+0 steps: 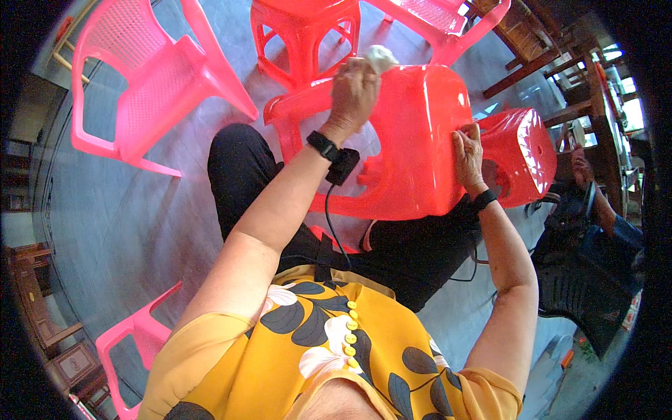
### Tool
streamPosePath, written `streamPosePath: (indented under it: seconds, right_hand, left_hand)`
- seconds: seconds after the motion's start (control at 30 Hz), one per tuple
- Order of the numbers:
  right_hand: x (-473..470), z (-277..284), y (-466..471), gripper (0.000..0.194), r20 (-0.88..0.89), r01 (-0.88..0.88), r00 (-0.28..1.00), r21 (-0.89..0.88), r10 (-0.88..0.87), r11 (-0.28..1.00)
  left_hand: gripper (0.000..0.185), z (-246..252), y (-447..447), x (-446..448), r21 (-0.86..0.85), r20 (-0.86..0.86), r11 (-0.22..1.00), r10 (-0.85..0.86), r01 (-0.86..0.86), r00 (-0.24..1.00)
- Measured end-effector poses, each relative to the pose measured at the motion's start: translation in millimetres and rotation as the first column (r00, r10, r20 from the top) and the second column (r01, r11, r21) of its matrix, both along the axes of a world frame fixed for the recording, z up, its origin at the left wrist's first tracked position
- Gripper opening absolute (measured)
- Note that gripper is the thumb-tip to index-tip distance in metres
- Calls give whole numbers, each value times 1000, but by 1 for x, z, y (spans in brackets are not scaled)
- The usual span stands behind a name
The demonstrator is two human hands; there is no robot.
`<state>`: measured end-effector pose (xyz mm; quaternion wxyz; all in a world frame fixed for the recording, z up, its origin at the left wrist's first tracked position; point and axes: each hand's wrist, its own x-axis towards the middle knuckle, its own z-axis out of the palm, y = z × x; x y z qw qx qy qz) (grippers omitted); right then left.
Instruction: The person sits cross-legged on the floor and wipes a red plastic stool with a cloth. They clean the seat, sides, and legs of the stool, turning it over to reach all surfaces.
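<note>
A red plastic stool (409, 142) lies tipped on its side across my lap, its seat facing right. My left hand (353, 92) is closed on a bunched whitish cloth (380, 58), over the upper side of the stool. The hand and cloth are slightly blurred. My right hand (469, 155) holds the stool at the edge of its seat, thumb against the plastic. Each wrist wears a black band, and a small black box (343, 167) with a cable hangs at the left one.
Pink plastic armchairs (152, 89) stand at left, lower left and top right. Other red stools (307, 37) (525, 152) are ahead and at right. A person's hand (581, 167) shows at far right, near a black chair (583, 286). Wooden furniture (525, 31) lines the upper right.
</note>
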<state>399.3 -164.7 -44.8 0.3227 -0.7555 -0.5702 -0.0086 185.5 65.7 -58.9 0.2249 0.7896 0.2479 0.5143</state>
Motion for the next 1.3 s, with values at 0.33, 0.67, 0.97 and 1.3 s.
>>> streamPosePath:
  seconds: [0.33,0.67,0.97,1.3]
  right_hand:
    - [20,-15,-3,34,-205,28,979,44,-19,999]
    - [16,-4,5,35,-121,-44,992,34,48,998]
    - [34,-13,9,38,-193,-31,981,42,39,999]
    - [43,-17,2,37,-177,-60,982,11,61,998]
  left_hand:
    - [24,-132,91,-68,194,-693,914,385,-356,610]
    - [44,-160,137,-126,-473,-830,376,114,-797,547]
    - [25,-132,129,-126,-458,-819,469,108,-755,564]
    - [30,-136,125,-131,-345,-889,618,26,-706,457]
